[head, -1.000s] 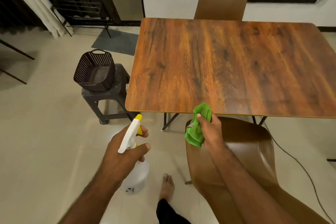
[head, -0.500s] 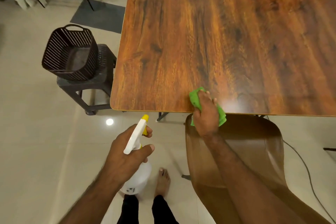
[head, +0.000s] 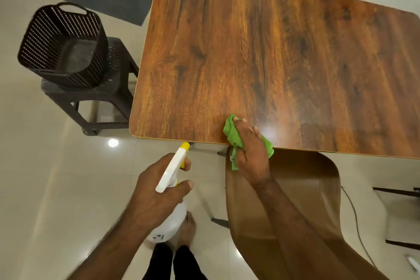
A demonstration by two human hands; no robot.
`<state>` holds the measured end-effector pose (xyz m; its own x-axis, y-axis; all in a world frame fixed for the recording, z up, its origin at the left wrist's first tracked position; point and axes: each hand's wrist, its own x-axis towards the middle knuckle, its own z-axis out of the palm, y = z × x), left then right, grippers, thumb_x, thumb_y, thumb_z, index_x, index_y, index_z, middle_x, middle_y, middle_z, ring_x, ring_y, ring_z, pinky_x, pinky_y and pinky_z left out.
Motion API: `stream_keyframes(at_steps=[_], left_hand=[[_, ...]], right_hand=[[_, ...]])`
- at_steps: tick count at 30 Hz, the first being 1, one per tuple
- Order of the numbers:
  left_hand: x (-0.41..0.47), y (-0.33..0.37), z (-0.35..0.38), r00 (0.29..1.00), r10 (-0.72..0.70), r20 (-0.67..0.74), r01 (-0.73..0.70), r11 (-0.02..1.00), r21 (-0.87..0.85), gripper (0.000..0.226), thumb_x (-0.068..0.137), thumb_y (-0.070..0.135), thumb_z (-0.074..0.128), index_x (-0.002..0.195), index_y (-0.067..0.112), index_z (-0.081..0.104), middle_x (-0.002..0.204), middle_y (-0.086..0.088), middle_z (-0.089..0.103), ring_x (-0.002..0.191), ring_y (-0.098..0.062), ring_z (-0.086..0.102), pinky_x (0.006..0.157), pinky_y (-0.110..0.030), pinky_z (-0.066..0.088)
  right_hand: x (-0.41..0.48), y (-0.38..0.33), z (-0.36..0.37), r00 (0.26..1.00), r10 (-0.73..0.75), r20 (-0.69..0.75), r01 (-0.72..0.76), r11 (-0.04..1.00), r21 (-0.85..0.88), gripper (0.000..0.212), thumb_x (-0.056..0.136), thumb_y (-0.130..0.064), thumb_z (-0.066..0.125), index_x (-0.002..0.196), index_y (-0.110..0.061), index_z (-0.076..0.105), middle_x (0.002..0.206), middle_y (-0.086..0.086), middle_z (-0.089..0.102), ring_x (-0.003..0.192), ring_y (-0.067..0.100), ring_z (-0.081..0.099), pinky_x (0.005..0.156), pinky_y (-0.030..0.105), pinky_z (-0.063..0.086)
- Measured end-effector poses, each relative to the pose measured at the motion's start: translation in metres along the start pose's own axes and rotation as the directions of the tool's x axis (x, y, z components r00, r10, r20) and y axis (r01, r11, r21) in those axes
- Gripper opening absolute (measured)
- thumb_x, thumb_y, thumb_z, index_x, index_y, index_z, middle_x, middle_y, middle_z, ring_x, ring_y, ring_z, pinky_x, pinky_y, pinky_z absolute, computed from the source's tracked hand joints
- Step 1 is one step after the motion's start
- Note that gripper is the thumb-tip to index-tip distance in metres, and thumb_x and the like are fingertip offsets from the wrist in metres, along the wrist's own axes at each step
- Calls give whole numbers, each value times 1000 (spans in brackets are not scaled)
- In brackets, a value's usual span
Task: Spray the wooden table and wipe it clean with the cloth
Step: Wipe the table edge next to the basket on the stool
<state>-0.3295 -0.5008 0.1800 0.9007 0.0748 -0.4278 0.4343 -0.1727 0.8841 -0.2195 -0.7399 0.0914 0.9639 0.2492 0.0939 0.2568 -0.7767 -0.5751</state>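
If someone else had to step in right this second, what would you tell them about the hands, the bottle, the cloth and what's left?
Left hand grips the spray bottle over the floor, nozzle toward the table.
Right hand holds the green cloth pressed on the wooden table at its near edge.
Done: cloth is on the wood; whether any spray has landed cannot be told.
Left: spray and wipe the rest of the top.
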Motion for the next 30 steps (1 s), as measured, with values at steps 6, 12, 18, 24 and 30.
stream_keyframes(at_steps=[6,12,18,24,30], left_hand=[[7,-13,3,1000,8,5,-8,999,40,35,83,11,79,109,30,67,111,16,70,75,-16,66,77,-36,56],[8,-30,14,998,-33,-54,36,998,53,33,82,11,79,108,29,67,107,16,69,75,-17,66,75,-30,52],[11,-46,37,990,-61,-128,68,996,51,30,82,12,79,103,29,68,99,20,69,74,-11,66,64,-17,44],[10,-53,51,964,-134,-231,129,991,-39,26,80,1,75,90,25,69,88,3,71,55,-13,62,48,-13,47],[-5,-62,47,943,-117,-310,88,991,-105,31,81,2,78,97,28,69,97,8,72,59,-18,64,52,-13,50]], right_hand=[[-2,4,7,998,-42,-35,43,999,25,80,70,3,50,150,-8,45,154,0,45,147,18,35,118,56,28],[-5,14,8,989,-150,0,150,987,-49,81,73,0,54,152,-11,40,159,-3,38,150,17,28,119,56,24],[-7,21,10,974,-222,37,225,967,-117,79,76,-7,56,153,-13,39,160,-3,36,152,17,24,122,52,19],[-8,25,11,970,-241,23,242,964,-108,78,77,-8,54,153,-12,39,160,-2,36,152,16,23,122,51,19],[-10,25,13,973,-231,5,230,970,-81,77,78,-8,53,153,-13,40,159,-3,39,151,14,24,122,52,20]])
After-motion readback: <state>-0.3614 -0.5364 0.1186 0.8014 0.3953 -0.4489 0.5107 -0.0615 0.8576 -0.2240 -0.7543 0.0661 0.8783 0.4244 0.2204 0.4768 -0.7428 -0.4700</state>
